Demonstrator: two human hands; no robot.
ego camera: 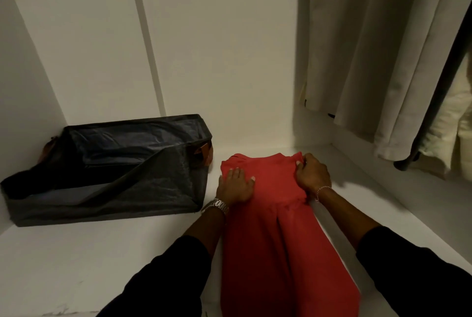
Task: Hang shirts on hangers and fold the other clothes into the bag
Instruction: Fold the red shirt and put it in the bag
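a: on the white shelf, right of the open dark bag, what lies flat?

b: a red garment, long axis running near to far, its top end pointing far.

a: the hands?

b: left hand presses flat, fingers straight, on the far-left part; right hand pinches the far-right corner, fingers curled. pale clothes hang at far right.

Red garment flat on white shelf, just right of open dark bag.
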